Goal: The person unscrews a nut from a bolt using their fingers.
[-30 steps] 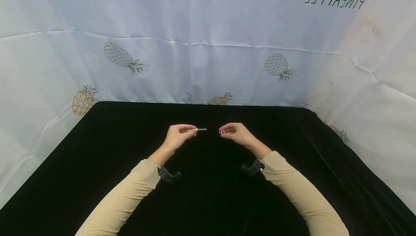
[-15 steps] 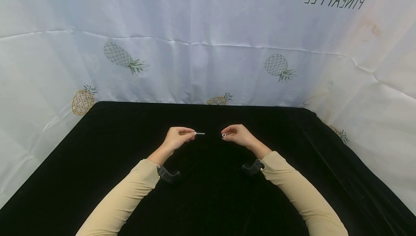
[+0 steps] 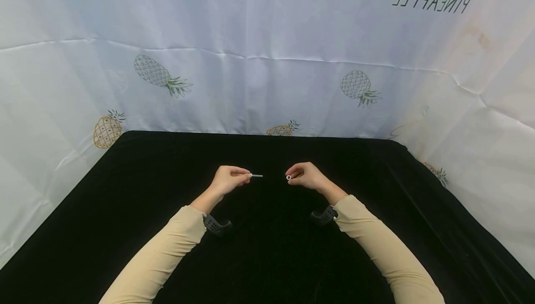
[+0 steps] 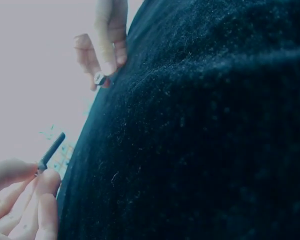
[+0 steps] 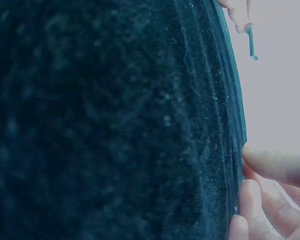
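Note:
Between thumb and fingertips, my left hand (image 3: 227, 179) pinches the head end of a thin metal bolt (image 3: 257, 175). Its threaded shank (image 4: 53, 149) sticks out toward my right hand. A small metal hex nut (image 3: 289, 177) is pinched at the fingertips of my right hand (image 3: 308, 176), its hole visible in the head view. Bolt and nut are apart, at nearly the same height in that view. In the left wrist view the nut (image 4: 99, 78) shows below the right fingertips. The right wrist view shows the bolt (image 5: 251, 42) at top right; the nut is hidden there.
Black cloth (image 3: 267, 248) covers the table under both hands. Behind it hangs a white curtain (image 3: 259, 90) printed with pineapples. Dark devices are strapped on the left wrist (image 3: 217, 226) and the right wrist (image 3: 323, 216).
Both hands have sunk a little toward the near side, still holding bolt and nut. The gap between bolt tip and nut has grown slightly.

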`<action>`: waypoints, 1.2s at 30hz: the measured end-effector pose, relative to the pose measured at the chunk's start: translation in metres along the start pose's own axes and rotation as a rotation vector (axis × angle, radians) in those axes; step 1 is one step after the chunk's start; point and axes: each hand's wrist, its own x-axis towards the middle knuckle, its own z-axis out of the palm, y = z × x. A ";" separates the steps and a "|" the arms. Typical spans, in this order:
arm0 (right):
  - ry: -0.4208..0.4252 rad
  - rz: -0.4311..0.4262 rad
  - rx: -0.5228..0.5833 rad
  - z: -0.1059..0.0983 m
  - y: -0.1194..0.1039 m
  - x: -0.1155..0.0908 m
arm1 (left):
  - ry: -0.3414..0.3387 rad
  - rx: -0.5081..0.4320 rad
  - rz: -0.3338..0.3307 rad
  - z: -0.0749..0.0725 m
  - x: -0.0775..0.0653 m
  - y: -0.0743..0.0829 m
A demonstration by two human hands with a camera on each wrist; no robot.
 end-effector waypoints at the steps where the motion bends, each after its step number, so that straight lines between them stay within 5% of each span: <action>1: 0.002 0.002 -0.004 0.000 0.001 0.000 | 0.000 0.002 -0.003 0.000 0.000 -0.001; 36: -0.025 0.108 -0.043 0.001 0.003 0.003 | -0.052 0.110 0.007 0.001 0.002 -0.006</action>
